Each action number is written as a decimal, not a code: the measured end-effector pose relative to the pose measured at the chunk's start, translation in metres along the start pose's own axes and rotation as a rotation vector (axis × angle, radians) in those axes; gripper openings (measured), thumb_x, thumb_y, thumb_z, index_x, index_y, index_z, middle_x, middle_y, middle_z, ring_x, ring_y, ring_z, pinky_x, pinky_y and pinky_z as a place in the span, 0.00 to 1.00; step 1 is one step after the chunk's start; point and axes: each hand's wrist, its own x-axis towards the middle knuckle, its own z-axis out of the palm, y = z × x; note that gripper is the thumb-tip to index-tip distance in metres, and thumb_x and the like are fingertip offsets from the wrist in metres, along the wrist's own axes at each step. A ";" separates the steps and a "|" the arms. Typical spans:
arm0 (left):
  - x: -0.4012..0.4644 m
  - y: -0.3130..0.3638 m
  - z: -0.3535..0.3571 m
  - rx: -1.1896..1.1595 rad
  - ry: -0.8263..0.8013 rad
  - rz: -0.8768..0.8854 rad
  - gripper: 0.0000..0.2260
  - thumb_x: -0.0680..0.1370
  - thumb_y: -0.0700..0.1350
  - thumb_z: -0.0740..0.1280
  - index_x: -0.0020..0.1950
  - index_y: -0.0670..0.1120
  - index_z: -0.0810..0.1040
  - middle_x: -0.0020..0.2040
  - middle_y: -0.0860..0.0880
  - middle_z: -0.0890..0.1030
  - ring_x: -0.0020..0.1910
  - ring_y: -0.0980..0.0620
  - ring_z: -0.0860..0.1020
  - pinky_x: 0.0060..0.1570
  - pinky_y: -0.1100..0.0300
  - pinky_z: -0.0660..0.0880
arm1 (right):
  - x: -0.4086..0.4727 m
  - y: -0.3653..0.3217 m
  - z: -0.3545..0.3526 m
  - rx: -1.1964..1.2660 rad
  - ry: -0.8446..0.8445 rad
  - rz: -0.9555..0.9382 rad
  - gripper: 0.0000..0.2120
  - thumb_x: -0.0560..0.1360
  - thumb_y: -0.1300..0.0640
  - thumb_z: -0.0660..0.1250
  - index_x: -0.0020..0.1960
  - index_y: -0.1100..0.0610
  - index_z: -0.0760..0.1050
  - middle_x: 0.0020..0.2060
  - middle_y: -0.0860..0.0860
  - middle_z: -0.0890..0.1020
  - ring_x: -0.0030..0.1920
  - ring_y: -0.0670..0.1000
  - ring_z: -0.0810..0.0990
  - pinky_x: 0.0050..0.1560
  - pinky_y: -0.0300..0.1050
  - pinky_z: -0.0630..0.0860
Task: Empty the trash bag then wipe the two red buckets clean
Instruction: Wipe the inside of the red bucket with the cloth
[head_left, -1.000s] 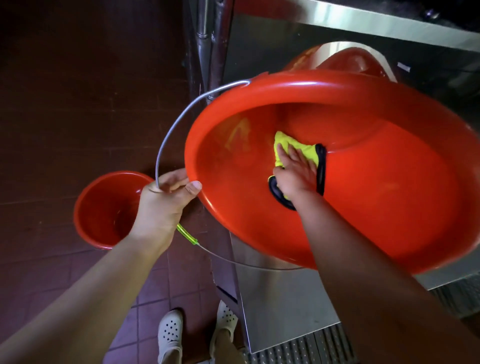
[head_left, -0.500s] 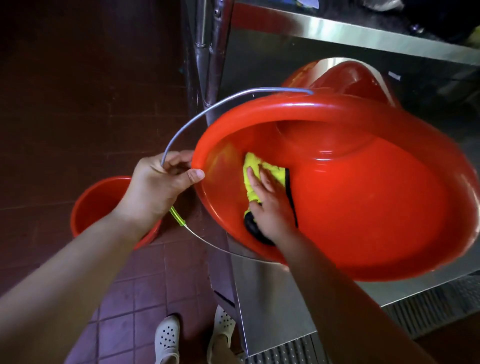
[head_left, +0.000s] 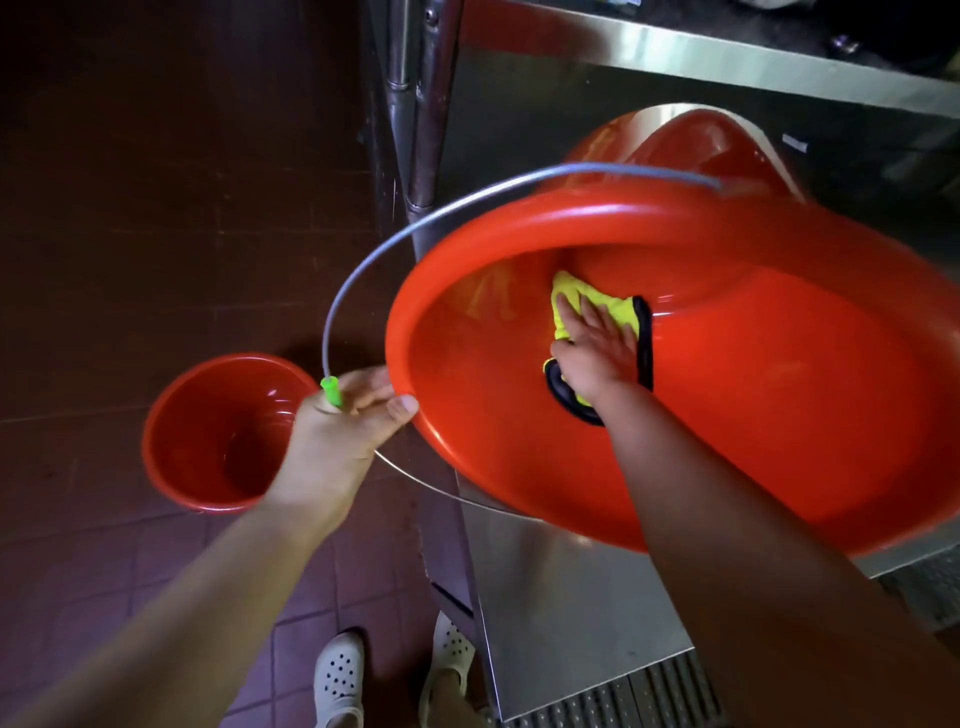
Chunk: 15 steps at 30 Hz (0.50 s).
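A: What sits farthest left?

B: A small bucket (head_left: 223, 434) stands upright on the tiled floor (head_left: 130, 234), mouth up, just left of the left hand's knuckles and partly hidden behind that wrist.

A: And the left hand (head_left: 345, 421)?

B: Its fingers curl round the wire handle (head_left: 415, 228) at the green sleeve (head_left: 331, 391), which pokes out above the knuckles. The thumb lies stretched toward the big bucket's (head_left: 727, 415) rim, its tip touching or just short of it; I cannot tell which.

A: How does the big bucket lie?

B: Tilted, mouth toward the camera, right of the left thumb and against a steel cabinet (head_left: 571, 597). The handle arcs up from the fist and over the rim.

A: The right hand (head_left: 597, 348)?

B: Inside the bucket, fingers straight and slightly spread, pressing a yellow cloth (head_left: 576, 299) with black edging flat against the inner wall. The cloth shows beyond the fingertips and under the heel of the palm.

A: Anything below?

B: White shoes (head_left: 340, 675) on the floor, beneath the left forearm.
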 end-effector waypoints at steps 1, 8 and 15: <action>-0.005 -0.004 0.003 -0.007 0.006 -0.033 0.09 0.68 0.36 0.71 0.42 0.49 0.84 0.42 0.52 0.85 0.47 0.53 0.81 0.55 0.55 0.76 | -0.009 -0.006 0.000 0.045 0.016 -0.014 0.32 0.76 0.52 0.57 0.76 0.42 0.48 0.77 0.47 0.50 0.76 0.49 0.48 0.73 0.54 0.45; 0.005 0.002 0.007 0.014 0.038 0.005 0.10 0.65 0.38 0.72 0.45 0.45 0.78 0.42 0.48 0.80 0.43 0.54 0.79 0.50 0.58 0.77 | -0.116 -0.062 0.026 0.467 0.203 -0.311 0.35 0.71 0.55 0.60 0.76 0.49 0.53 0.75 0.58 0.58 0.74 0.58 0.57 0.72 0.55 0.55; 0.023 0.040 0.006 0.173 -0.192 0.050 0.10 0.69 0.28 0.68 0.47 0.36 0.73 0.41 0.45 0.75 0.36 0.61 0.76 0.43 0.70 0.74 | -0.093 -0.020 0.018 0.402 0.160 -0.328 0.33 0.72 0.60 0.61 0.75 0.48 0.56 0.75 0.53 0.58 0.75 0.54 0.56 0.74 0.51 0.53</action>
